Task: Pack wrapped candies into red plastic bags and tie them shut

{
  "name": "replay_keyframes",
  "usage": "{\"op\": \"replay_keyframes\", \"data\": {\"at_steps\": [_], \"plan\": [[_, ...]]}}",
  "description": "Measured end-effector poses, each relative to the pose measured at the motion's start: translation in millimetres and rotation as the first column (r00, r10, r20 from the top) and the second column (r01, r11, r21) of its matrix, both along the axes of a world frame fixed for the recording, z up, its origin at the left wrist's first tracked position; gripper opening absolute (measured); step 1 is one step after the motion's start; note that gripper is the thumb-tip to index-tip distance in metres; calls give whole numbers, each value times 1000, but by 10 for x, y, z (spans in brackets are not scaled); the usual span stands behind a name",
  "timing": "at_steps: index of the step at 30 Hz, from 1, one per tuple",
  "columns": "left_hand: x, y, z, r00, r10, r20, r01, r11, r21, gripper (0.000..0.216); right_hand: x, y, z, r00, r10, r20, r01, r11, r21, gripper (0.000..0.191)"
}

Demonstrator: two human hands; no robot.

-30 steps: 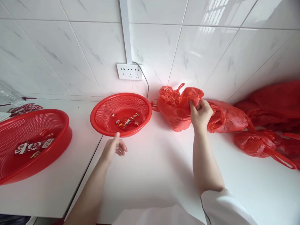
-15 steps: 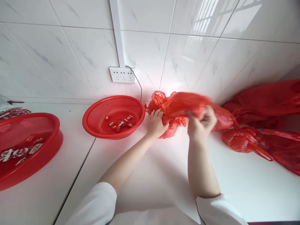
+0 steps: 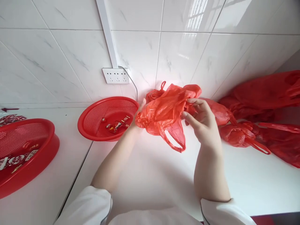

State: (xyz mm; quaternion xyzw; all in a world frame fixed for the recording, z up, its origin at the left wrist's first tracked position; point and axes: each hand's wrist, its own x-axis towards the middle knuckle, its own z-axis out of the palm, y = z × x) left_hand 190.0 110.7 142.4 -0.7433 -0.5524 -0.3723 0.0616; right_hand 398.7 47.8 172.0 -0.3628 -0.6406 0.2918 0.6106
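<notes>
Both my hands hold a crumpled red plastic bag [image 3: 164, 112] lifted above the white counter, its handle loop hanging down. My left hand [image 3: 138, 116] grips its left side and is mostly hidden behind the plastic. My right hand [image 3: 203, 123] pinches the bag's right edge with its fingers. Just to the left stands a round red mesh basket [image 3: 93, 123] with a few small wrapped sweets [image 3: 114, 125] in it.
A larger red basket [image 3: 35, 162] with packets sits at the far left. More red plastic bags [image 3: 257, 125] are heaped at the right against the tiled wall. A wall socket [image 3: 116, 76] with a cable is behind the basket. A seam [image 3: 77, 175] divides the counter.
My left hand came from beside the round basket and took hold of the bag. Both hands lifted the bag off the pile and drew it toward me.
</notes>
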Motion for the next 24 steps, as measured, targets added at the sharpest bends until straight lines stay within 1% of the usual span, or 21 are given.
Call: {"op": "replay_keyframes", "data": {"at_steps": [1,2,3,4,5,6,7,8,9,10,12,13,14,17,19,21,22,23,24], "plan": [[-72,-126,52,993,-97,64,100,993,-55,64,-32,6,-10,997,-14,76,13,1000,13,41],[-138,-262,107,963,-200,182,222,969,-110,60,-71,3,-16,987,-37,158,33,999,29,42],[-194,-403,165,904,-271,330,329,934,-136,51,-117,-10,-18,968,-61,242,53,998,42,40],[-237,-542,223,835,-292,466,388,913,-123,43,-165,-31,-18,944,-82,319,70,996,50,37],[-268,-673,277,777,-275,566,386,919,-84,40,-214,-57,-17,918,-98,383,85,995,52,33],[-287,-792,324,753,-237,614,330,943,-40,39,-263,-87,-15,897,-107,430,94,994,52,30],[-297,-895,356,757,-202,621,268,963,-13,34,-309,-116,-15,884,-111,455,97,994,53,27],[-301,-979,369,778,-175,603,239,971,-27,28,-352,-145,-16,879,-106,465,91,994,56,25],[-300,-1045,360,807,-162,567,256,962,-90,25,-390,-172,-19,879,-89,469,72,996,54,24],[-299,-1091,329,832,-160,531,300,935,-189,27,-423,-197,-22,881,-58,470,42,998,45,23],[-301,-1135,216,849,-173,500,395,835,-383,27,-468,-236,-28,879,47,474,-53,999,0,24],[-310,-1140,146,846,-175,503,420,800,-428,26,-479,-250,-29,877,103,469,-101,994,-29,24],[-325,-1140,79,839,-174,515,432,789,-437,24,-481,-258,-30,876,151,459,-140,988,-58,24],[-408,-1159,-55,807,-187,560,445,815,-370,20,-441,-246,-26,901,241,360,-208,970,-129,24],[-494,-1204,-72,802,-213,558,423,862,-279,21,-384,-208,-25,930,260,259,-221,960,-170,25],[-605,-1263,-45,814,-237,531,370,915,-159,25,-311,-155,-26,961,226,160,-195,963,-186,25],[-669,-1292,-23,825,-257,503,354,929,-106,27,-271,-129,-26,974,194,118,-170,967,-188,24],[-735,-1319,2,836,-288,467,364,928,-80,27,-232,-107,-25,983,164,84,-145,971,-191,24],[-799,-1343,27,844,-327,425,398,913,-88,26,-196,-91,-22,987,145,64,-130,972,-198,25]]}}
